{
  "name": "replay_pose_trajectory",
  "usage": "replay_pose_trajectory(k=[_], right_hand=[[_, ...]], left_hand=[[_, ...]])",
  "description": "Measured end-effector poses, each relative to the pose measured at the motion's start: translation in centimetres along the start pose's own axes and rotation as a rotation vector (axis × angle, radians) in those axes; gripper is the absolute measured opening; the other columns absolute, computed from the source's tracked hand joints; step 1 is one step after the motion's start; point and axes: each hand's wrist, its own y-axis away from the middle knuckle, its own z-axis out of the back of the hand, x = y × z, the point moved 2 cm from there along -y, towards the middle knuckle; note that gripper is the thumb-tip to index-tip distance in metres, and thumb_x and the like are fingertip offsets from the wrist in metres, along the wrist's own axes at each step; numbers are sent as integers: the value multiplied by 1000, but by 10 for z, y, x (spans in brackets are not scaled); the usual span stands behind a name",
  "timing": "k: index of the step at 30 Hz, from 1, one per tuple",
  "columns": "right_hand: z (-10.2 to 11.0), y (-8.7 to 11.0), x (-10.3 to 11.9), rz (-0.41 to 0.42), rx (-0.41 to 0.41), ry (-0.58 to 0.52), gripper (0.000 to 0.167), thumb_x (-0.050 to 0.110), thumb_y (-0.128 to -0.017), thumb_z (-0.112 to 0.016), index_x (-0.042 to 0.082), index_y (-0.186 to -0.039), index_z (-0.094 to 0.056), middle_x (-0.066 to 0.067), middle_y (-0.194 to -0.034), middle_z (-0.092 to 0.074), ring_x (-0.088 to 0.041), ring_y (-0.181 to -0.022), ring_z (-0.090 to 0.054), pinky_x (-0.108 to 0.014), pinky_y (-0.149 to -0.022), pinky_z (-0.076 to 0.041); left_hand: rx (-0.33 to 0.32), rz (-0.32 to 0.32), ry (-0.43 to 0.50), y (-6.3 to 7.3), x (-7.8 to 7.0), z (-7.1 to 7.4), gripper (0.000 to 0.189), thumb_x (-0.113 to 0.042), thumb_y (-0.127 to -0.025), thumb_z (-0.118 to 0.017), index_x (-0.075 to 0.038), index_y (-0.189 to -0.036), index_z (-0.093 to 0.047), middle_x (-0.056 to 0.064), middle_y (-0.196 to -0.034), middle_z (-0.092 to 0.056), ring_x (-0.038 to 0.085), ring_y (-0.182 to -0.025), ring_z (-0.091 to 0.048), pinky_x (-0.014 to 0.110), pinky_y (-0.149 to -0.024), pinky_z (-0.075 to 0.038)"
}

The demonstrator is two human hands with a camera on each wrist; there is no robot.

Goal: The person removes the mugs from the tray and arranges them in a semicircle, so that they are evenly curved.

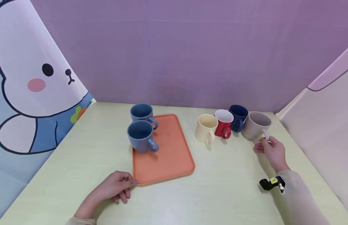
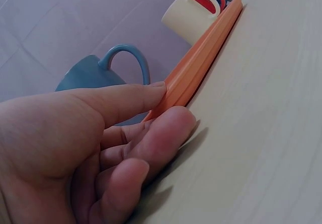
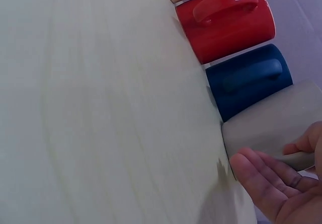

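Observation:
My right hand (image 1: 273, 153) grips the handle of a grey mug (image 1: 255, 126), which stands upright at the right end of a row of mugs. Its thumb and fingers close on that handle in the right wrist view, beside the grey wall (image 3: 271, 121). My left hand (image 1: 115, 186) pinches the near left corner of an orange tray (image 1: 168, 156); the left wrist view has the thumb (image 2: 136, 95) on the rim. Two blue mugs, a nearer one (image 1: 140, 140) and a farther one (image 1: 140, 110), stand at the tray's left side, handles toward the right.
Left of the grey mug stand a navy mug (image 1: 237, 114), a red mug with white inside (image 1: 220, 125) and a cream mug (image 1: 204, 131), close together. A purple wall (image 1: 174, 56) rises behind the pale table (image 1: 218, 187). A small black device (image 1: 270, 183) is on the right wrist.

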Motion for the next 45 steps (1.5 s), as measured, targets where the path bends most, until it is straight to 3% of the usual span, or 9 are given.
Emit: replay_pose_trajectory(k=[22,28,34,38,42,45], right_hand=[[5,-5,2,-47,71,22,15,10,-103,-51,-5,-102,-52,2,-74,-71,-9,-65,-70,-23,-64,-58],[8,-1,6,-22,91,115,19,14,-103,-52,-5,-104,-49,4,-74,-71,-9,-66,-71,-25,-64,-58],[11,4,16,19,2,239,16,15,-102,-53,6,-111,-45,11,-71,-68,-5,-62,-68,-22,-62,-57],[10,8,23,48,-61,245,14,12,-100,-54,12,-111,-46,13,-69,-66,-2,-60,-67,-19,-60,-56],[3,13,29,95,-87,275,6,10,-100,-53,7,-105,-50,15,-67,-66,0,-59,-66,-17,-59,-55],[-8,16,34,139,-87,301,11,8,-100,-52,-2,-102,-53,17,-66,-65,1,-58,-65,-16,-59,-54]], left_hand=[[-1,-9,0,1,0,0,33,-35,-99,-63,-4,-87,-66,6,-64,-66,18,-50,-66,25,-41,-47],[-3,-15,-6,-1,0,-1,34,-36,-99,-63,-4,-87,-66,7,-64,-66,19,-50,-66,26,-40,-47],[-5,-19,-9,-1,1,-1,33,-35,-98,-63,-4,-87,-67,7,-63,-66,19,-50,-66,26,-40,-47],[-5,-16,-7,-1,0,-1,34,-36,-98,-63,-4,-87,-67,7,-63,-66,19,-50,-66,26,-40,-47],[-4,-13,-6,-1,0,-1,33,-35,-99,-63,-4,-87,-67,6,-63,-66,18,-49,-66,25,-40,-47],[-7,-9,-5,-1,0,0,33,-35,-98,-64,-5,-87,-67,6,-63,-66,19,-49,-66,26,-40,-47]])
